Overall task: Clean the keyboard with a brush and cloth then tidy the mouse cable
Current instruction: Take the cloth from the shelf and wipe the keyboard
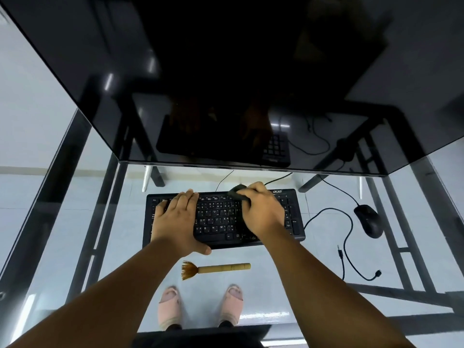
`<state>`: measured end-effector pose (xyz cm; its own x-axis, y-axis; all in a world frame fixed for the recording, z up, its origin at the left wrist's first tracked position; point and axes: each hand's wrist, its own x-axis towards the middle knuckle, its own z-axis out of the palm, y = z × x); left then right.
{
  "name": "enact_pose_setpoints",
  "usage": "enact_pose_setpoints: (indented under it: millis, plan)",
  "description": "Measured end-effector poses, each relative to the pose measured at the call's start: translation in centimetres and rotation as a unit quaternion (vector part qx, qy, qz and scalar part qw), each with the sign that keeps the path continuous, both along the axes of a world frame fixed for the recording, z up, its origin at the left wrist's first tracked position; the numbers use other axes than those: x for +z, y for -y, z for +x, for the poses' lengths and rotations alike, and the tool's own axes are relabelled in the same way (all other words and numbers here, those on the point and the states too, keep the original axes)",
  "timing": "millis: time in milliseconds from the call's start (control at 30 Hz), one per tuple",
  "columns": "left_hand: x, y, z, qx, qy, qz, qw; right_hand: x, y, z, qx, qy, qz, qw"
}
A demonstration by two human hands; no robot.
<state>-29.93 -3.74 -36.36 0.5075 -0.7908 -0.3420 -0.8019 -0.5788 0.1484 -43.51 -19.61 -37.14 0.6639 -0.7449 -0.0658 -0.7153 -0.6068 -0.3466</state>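
Right hand (261, 209) gripping dark cloth (237, 192) at keyboard's (221, 219) far edge, long axis running left-right beneath it; left hand (175, 219) flat, fingers spread, bracing left half.

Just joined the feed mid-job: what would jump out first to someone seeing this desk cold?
Both hands sit on the black keyboard at centre: the left hand lies flat on its left half, while the right hand grips a dark cloth at the top row. Nearer the person, a wooden brush lies unused on the glass desk. To the right, the mouse rests with its cable looping loosely.
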Motion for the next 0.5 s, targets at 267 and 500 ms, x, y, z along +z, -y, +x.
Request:
enact_pose_setpoints:
  millis: [267, 500]
  plan:
    - [0.2, 0.3, 0.1, 0.0, 0.001, 0.01, 1.0, -0.4, 4.2, -4.3, -0.19, 0.032, -0.004, 0.981]
    - [0.2, 0.4, -0.1, 0.004, 0.003, 0.029, 1.0, -0.4, 3.3, -5.8, -0.089, 0.01, -0.022, 0.996]
